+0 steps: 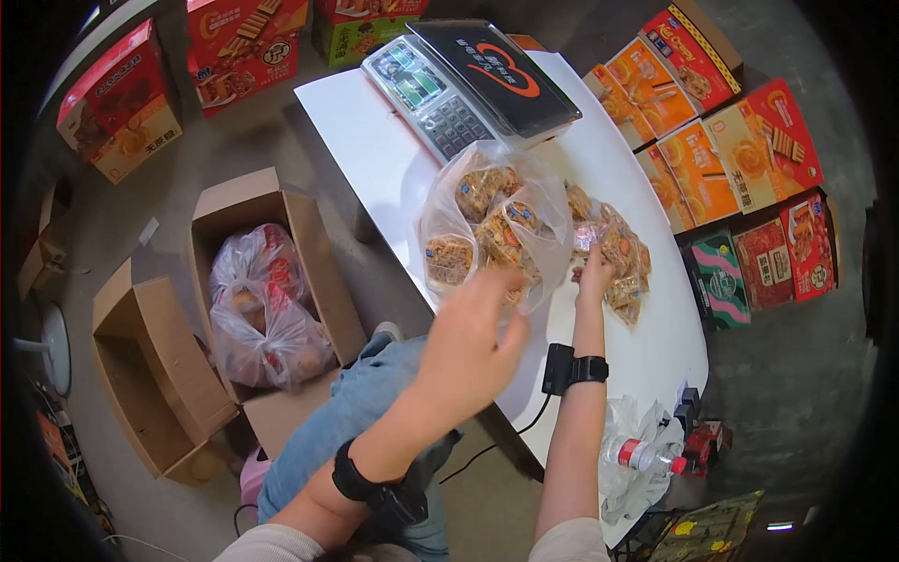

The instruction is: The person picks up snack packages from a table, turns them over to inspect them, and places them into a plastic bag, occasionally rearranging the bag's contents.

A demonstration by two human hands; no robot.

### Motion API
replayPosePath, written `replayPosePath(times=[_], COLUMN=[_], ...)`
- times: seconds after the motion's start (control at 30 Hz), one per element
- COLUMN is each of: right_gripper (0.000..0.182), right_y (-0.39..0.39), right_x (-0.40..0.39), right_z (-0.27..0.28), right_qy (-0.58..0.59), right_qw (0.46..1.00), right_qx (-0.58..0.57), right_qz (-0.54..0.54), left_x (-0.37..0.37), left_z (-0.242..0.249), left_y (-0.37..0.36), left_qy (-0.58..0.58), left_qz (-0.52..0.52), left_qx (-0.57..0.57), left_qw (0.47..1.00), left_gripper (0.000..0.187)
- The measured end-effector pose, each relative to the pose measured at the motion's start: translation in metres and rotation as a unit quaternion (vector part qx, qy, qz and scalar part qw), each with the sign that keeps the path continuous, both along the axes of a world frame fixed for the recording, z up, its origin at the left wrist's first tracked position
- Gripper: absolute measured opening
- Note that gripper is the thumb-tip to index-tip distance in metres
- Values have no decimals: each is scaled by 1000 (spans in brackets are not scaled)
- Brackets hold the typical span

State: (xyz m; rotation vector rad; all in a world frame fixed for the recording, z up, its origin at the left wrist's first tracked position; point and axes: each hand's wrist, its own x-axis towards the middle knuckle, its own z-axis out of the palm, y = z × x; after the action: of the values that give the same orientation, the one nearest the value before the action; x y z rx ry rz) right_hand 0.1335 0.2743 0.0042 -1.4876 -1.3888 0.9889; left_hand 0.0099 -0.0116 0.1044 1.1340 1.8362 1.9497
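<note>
I view remotely a clear bag (pixel 554 220) on the bench (pixel 646 351) beside the scale (pixel 448 103); to its right, a snack pile (pixel 623 262), long axis slanting upper left to lower right; left hand (pixel 470 347) at the bag's near edge, right hand (pixel 596 272) at the pile, whether their fingers grip I cannot tell

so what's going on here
A person is handling wrapped snacks at a white table. The right hand is at a loose pile of packets, while the left hand is at the near side of an open clear bag with more packets in it; its exact grip is hard to tell. A scale stands just beyond the bag.
</note>
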Motion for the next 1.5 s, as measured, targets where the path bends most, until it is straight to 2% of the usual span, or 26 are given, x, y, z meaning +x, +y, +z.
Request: replayPosePath(times=[0.03, 0.07, 0.13, 0.17, 0.2, 0.27, 0.37, 0.43, 0.57, 0.63, 0.73, 0.8, 0.83, 0.9, 0.93, 0.97, 1.03, 1.17, 1.23, 1.3, 1.33, 1.37, 1.43, 1.47, 1.5], right_gripper=[37, 42, 48, 48, 46, 44, 40, 34, 29, 31, 36, 49, 49, 56, 55, 55, 52, 46, 47, 48, 57, 57, 70, 79, 79], right_y=[7, 12, 15, 17, 23, 28, 22, -3, -86, -134, -207, -236, -241, -244, -247, -250, -256, -281, -289, -292, -289, -289, -289, -285, -286], right_x=[1, 5, 7, 7, 6, 7, 6, 4, 30, 49, 45, 42, 43, 44, 48, 50, 50, 41, 43, 47, 48, 44, 34, 47, 46], right_z=[-4, -9, -12, -13, -17, -27, -34, -31, -9, -13, 5, 16, 17, 22, 32, 38, 47, 62, 54, 56, 59, 61, 65, 62, 61], right_qy=[0, -15, -42, -42, -41, -38, -5, 124, 285, 380, 439, 478, 481, 377, 349, 348, 261, 268, 291, 388, 346, 349, 384, 352, 355], right_qw=[1000, 999, 987, 987, 990, 992, 996, 991, 957, 923, 898, 877, 876, 925, 931, 931, 963, 963, 956, 906, 917, 916, 911, 910, 909], right_qx=[0, -46, -143, -145, -129, -112, -87, -6, -3, -30, -8, -16, -13, 31, 60, 62, 53, -11, -4, -68, -56, -58, 14, -15, -15], right_qz=[2, 16, 64, 61, 49, 36, -16, -44, -46, -59, -38, 50, 40, 40, 89, 86, 43, 24, 34, 155, 190, 188, 151, 220, 217], left_x=[4, 7, 10, 12, 15, 20, 23, 23, 19, 21, 26, 30, 33, 37, 37, 38, 39, 39, 41, 40, 40, 38, 35, 35, 36], left_z=[3, 4, 5, 5, 3, -2, -4, -5, -1, -4, -5, 1, 3, 7, 13, 17, 15, 0, 1, 5, 0, -1, 1, 3, 5], left_y=[-3, -4, -2, -1, 0, 1, 3, 5, 4, 6, 8, 6, 5, 4, 4, 4, 7, 12, 11, 8, 9, 9, 8, 7, 6], left_qy=[-16, -32, -12, 10, 10, 124, 139, 131, 102, 93, 82, 69, 51, 36, -54, -144, -124, -96, -126, -267, -301, -299, -229, -226, -253], left_qz=[-71, -143, -176, -209, -211, -157, -152, -154, -149, -154, -101, -114, -117, -147, -200, -249, -217, -153, -160, -203, -218, -219, -241, -241, -264], left_qx=[-23, -47, -90, -130, -132, -129, -117, -111, -139, -135, -103, -103, -103, -107, -139, -170, -161, -116, -91, -54, -53, -56, -115, -118, -118], left_qw=[997, 988, 980, 969, 969, 971, 972, 973, 974, 974, 986, 986, 986, 983, 968, 942, 955, 977, 975, 941, 927, 927, 936, 936, 923], left_gripper=[24, 23, 22, 21, 21, 20, 20, 19, 17, 18, 25, 27, 28, 29, 29, 30, 30, 30, 28, 27, 25, 25, 24, 24, 23])
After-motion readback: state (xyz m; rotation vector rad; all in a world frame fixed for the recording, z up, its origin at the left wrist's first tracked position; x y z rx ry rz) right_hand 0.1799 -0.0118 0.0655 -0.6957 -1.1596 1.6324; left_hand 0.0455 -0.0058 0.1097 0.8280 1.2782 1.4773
